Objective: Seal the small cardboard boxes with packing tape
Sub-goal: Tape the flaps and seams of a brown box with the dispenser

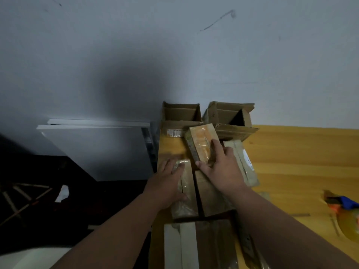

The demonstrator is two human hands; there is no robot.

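Small brown taped cardboard box, tilted, pinched at its near end between right hand thumb and fingers; left hand lies flat, fingers straight, on another taped brown box just left of that grip. Step looks like stacking sealed boxes; next likely fetch an open brown carton beyond the grip and the orange-blue tape dispenser far right

Glossy-taped cardboard boxes, wooden table
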